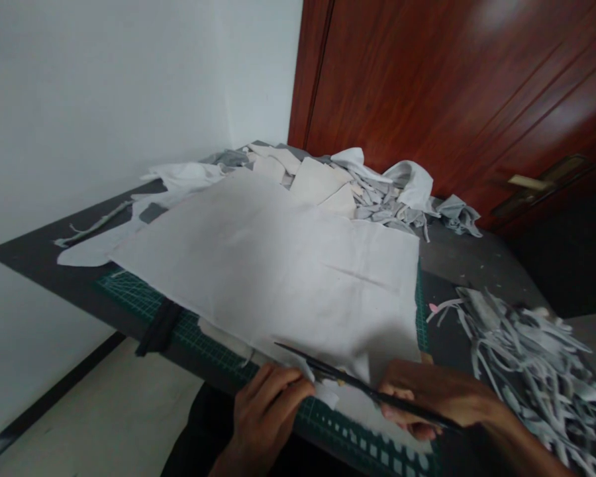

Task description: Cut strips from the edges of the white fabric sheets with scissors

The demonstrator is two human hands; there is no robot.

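A large sheet of white fabric lies across a green cutting mat on the dark table. My right hand is closed around the handles of black scissors, whose blades point left over the fabric near the table's front edge. Between the blades and my fingers the fabric's edge is bent up. My left hand pinches that front edge, close to the scissor blades. The mat's printed grid shows along the front and right sides of the fabric.
White and grey cloth scraps are heaped along the back, against a red-brown door. A tangle of grey fabric strips lies at right. A black object sits at the front left edge. A white wall borders the left.
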